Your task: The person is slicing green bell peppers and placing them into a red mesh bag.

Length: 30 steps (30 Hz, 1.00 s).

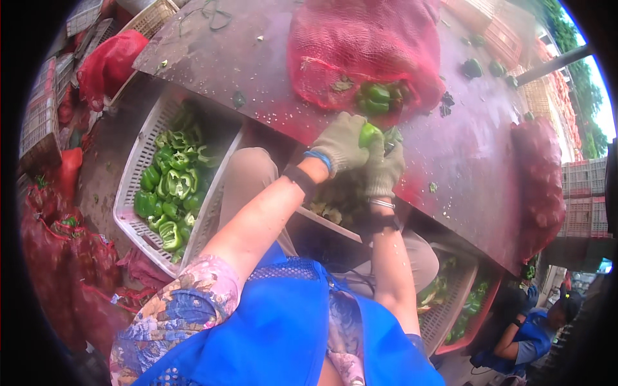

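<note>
My left hand (341, 143), in a pale knitted glove, is closed round a green bell pepper (369, 134) above the table's near edge. My right hand (385, 166), gloved alike, meets it at the pepper's right side with its fingers curled. A small dark object shows at those fingers, too little of it to name. Just beyond both hands, a red mesh sack (367, 48) lies on the table, with whole green peppers (376, 98) at its mouth. Below my hands, a container between my knees holds pale green scraps (325, 211), partly hidden by my arms.
A white crate (134, 183) of cut green peppers (172, 183) stands left of my knee. More crates (454, 299) with green pieces sit at lower right. The metal table (476, 138) carries a full red sack (539, 183) at its right end. A co-worker (531, 334) is at far right.
</note>
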{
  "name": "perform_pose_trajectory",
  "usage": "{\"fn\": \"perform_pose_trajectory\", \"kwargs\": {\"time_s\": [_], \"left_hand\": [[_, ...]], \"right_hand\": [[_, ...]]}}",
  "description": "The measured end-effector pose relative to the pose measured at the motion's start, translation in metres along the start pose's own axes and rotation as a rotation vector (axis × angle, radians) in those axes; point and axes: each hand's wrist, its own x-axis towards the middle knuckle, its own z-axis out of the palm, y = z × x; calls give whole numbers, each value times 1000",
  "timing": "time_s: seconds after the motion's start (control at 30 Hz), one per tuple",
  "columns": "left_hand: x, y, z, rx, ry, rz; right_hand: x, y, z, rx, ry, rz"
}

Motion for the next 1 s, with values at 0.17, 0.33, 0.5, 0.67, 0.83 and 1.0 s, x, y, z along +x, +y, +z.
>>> {"fn": "perform_pose_trajectory", "kwargs": {"time_s": [0.17, 0.33, 0.5, 0.67, 0.83, 1.0], "left_hand": [[2, -23, 2, 8, -7, -10], [-3, -45, 11, -253, 160, -3], [-1, -69, 6, -954, 76, -122], [-6, -74, -5, -1456, 25, -192], [-30, -30, -29, -1295, -40, -22], [-43, -45, -35, -1394, -114, -28]], "right_hand": [[2, 1, 25, 168, 52, 53], [55, 17, 28, 29, -63, 192], [27, 31, 4, 207, -336, 129], [2, -35, -23, 709, -24, 645], [-20, -97, -21, 814, -418, 371], [-15, -79, -12, 605, -467, 144]]}}
